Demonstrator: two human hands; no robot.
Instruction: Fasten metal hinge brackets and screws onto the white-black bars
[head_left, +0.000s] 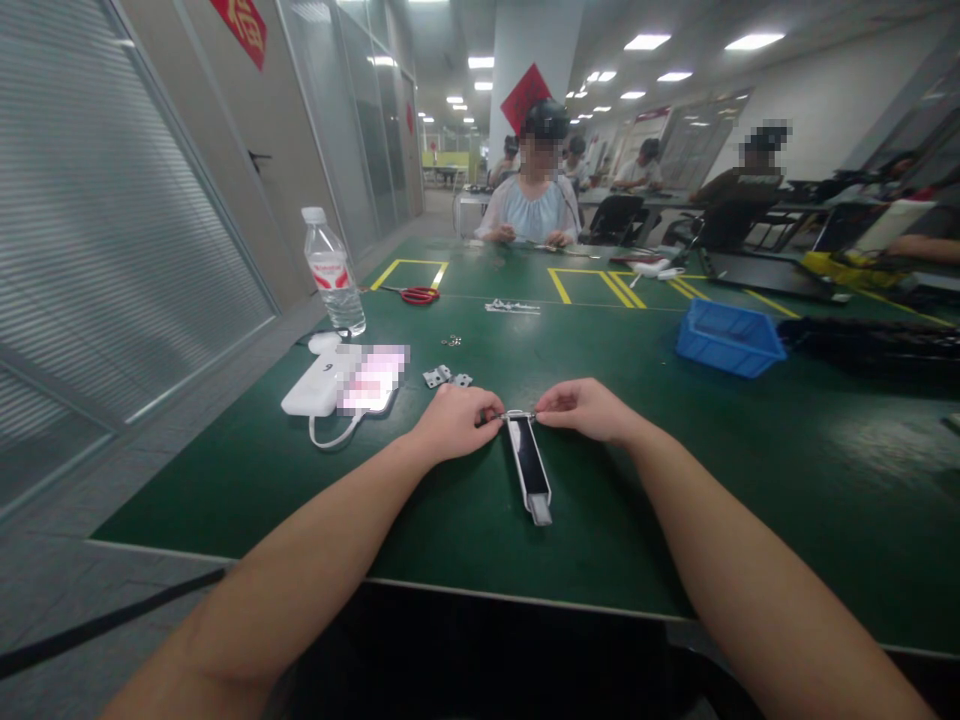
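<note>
On the green table lies a slim white-framed device (530, 455) with a long dark panel and a grey piece at its near end. My left hand (461, 420) is closed at the device's far left corner, fingertips pinched around something thin and dark that I cannot make out. At the far right corner my right hand (589, 408) is also closed, its fingertips pinched on a small thin piece too tiny to name. Just beyond my left hand rest small grey metal plates with holes (446, 377), with several tiny ring-like parts (451, 341) farther off.
To the left are a water bottle (330, 275), a white power bank (319, 385) and a phone (373, 380) joined by a cable. Red-handled scissors (418, 295) and a strip of small metal parts (512, 307) lie farther away. A blue bin (729, 340) stands right. Across sits a person (531, 205).
</note>
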